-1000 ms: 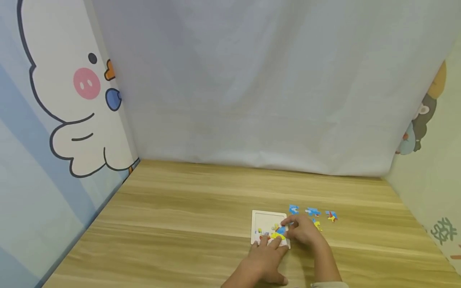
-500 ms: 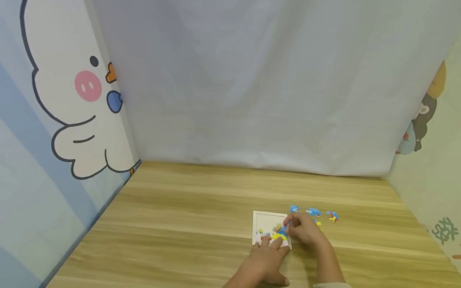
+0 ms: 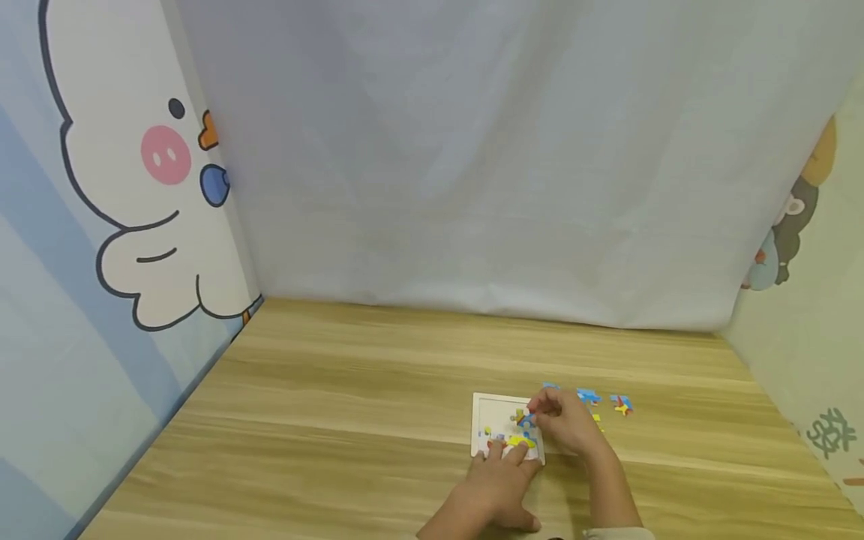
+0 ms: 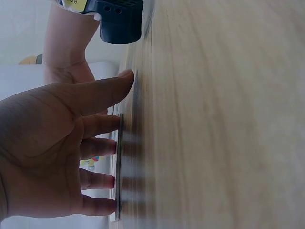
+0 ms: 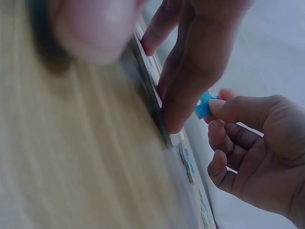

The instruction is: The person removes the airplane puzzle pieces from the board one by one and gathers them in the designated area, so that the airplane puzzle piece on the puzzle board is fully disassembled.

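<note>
From the head, two bare hands work at one square, pale wooden puzzle tray (image 3: 491, 411). The left hand (image 3: 498, 487) is spread, its fingertips resting on the tray's near edge and its thumb held out to the side. The right hand (image 3: 570, 426) pinches one small blue, yellow and red jigsaw piece (image 3: 523, 419) between thumb and forefinger, over the right part of the tray. Colourful placed pieces (image 3: 520, 441) lie along the tray's near part; the left fingers cover some, so their number cannot be told. Four loose pieces (image 3: 588, 396) show beyond the right hand, which hides part of two and covers the tray's right edge. All rest on a wood-grain tabletop (image 3: 324, 390), with a pale grey cloth (image 3: 472, 150) behind and cartoon-printed panels (image 3: 135, 187) at both sides.

From the left wrist, four nearly straight fingers touch the tray's edge, the thumb clear of it. Behind stands the other forearm (image 4: 69, 38), near a dark device (image 4: 121, 21).

From the right wrist, the pinched piece is raised, its blue face showing beside the left fingers; two loose pieces lie past the tray's corner.
</note>
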### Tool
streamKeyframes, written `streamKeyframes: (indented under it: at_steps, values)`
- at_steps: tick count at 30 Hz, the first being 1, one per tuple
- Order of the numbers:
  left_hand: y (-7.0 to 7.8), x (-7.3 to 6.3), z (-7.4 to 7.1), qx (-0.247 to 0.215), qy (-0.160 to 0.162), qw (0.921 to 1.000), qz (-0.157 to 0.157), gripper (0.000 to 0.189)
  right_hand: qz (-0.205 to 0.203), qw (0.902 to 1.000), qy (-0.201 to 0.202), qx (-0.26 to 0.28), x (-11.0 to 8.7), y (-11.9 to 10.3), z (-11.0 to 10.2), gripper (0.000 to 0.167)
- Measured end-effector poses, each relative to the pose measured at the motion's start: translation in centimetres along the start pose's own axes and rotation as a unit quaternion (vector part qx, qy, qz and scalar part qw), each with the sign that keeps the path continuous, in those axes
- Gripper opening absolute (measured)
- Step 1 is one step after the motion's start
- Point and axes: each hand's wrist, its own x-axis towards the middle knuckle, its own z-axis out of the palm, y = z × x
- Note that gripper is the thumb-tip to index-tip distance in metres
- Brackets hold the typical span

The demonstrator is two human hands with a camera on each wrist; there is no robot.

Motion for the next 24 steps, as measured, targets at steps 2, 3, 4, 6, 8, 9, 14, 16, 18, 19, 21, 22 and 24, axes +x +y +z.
streamKeyframes:
  at_steps: [2, 3, 4, 6, 8, 9, 14, 16, 18, 19, 21, 22, 24]
  values:
    - [0.0, 0.0, 0.0, -0.001, -0.002, 1.0000, 0.000, 0.075, -0.003, 1.0000, 0.000, 0.001, 0.0, 0.0, 0.0, 0.013]
    - [0.0, 0.0, 0.0, -0.002, -0.002, 1.0000, -0.001, 0.075, -0.005, 1.0000, -0.001, 0.000, 0.0, 0.0, 0.0, 0.012]
    - [0.0, 0.0, 0.0, -0.002, -0.002, 1.0000, -0.001, 0.075, -0.007, 1.0000, -0.003, -0.002, 0.0, 0.1, 0.0, 0.012]
    - [0.0, 0.0, 0.0, 0.000, -0.001, 1.0000, -0.001, 0.075, -0.008, 1.0000, -0.002, -0.001, -0.1, 0.1, -0.1, 0.012]
    - [0.0, -0.1, 0.0, 0.002, 0.001, 1.0000, 0.001, 0.075, -0.004, 1.0000, 0.005, 0.001, -0.3, 0.1, -0.2, 0.012]
    - [0.0, -0.1, 0.0, 0.004, 0.003, 1.0000, 0.002, 0.075, -0.001, 1.0000, 0.008, 0.003, -0.4, 0.1, -0.3, 0.012]
    - [0.1, -0.1, -0.1, 0.001, 0.000, 1.0000, 0.003, 0.075, 0.029, 0.9994, 0.017, 0.010, -0.9, 0.3, -1.0, 0.014]
    - [0.1, -0.1, -0.2, -0.003, -0.004, 1.0000, 0.000, 0.075, 0.028, 0.9995, 0.011, 0.012, -1.1, 0.4, -1.3, 0.015]
    - [0.1, -0.2, -0.3, -0.005, -0.006, 1.0000, 0.000, 0.075, 0.023, 0.9996, 0.010, 0.012, -1.2, 0.6, -1.7, 0.016]
    - [0.1, -0.2, -0.3, -0.005, -0.006, 1.0000, 0.000, 0.076, 0.019, 0.9997, 0.009, 0.012, -1.3, 0.7, -1.9, 0.016]
    - [0.1, -0.2, -0.3, -0.004, -0.005, 1.0000, 0.001, 0.076, 0.019, 0.9997, 0.013, 0.011, -1.4, 0.9, -2.2, 0.016]
    - [0.1, -0.2, -0.3, -0.003, -0.005, 1.0000, 0.001, 0.076, 0.020, 0.9996, 0.016, 0.011, -1.5, 1.0, -2.4, 0.016]
    - [0.1, -0.1, -0.3, -0.005, -0.005, 1.0000, 0.001, 0.076, 0.025, 0.9994, 0.021, 0.010, -1.7, 1.2, -2.7, 0.017]
